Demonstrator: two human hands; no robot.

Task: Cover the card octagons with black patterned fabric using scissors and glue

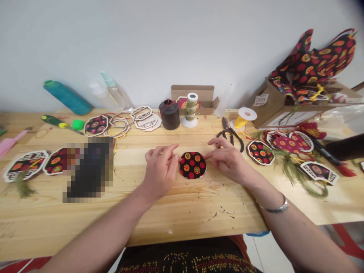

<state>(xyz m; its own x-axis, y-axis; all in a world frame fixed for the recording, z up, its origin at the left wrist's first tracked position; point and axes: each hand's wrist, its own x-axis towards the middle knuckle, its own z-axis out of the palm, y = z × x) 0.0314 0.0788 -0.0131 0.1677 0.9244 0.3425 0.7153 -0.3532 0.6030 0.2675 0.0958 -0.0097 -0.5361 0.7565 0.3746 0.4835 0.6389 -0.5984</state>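
Observation:
An eight-sided piece covered in black cloth with red dots and flower motifs (193,165) lies between my hands, its pale rim showing at the lower right. My left hand (161,168) is at its left edge, thumb and fingertips close together and the other fingers curled. At the opposite edge, my right hand (229,161) touches the piece with a fingertip, while another finger points out above it. The undersides of my fingers are partly hidden. Just beyond my right hand are black-handled pliers (229,131).
Behind stand a black thread spool (170,115), a ribbon roll (192,108) and a yellow cord spool (240,120). A cardboard box (264,110) is at the right with patterned cloth. Framed ornaments (260,152) lie on both sides. Dark scraps (220,214) dot the wooden table (182,212).

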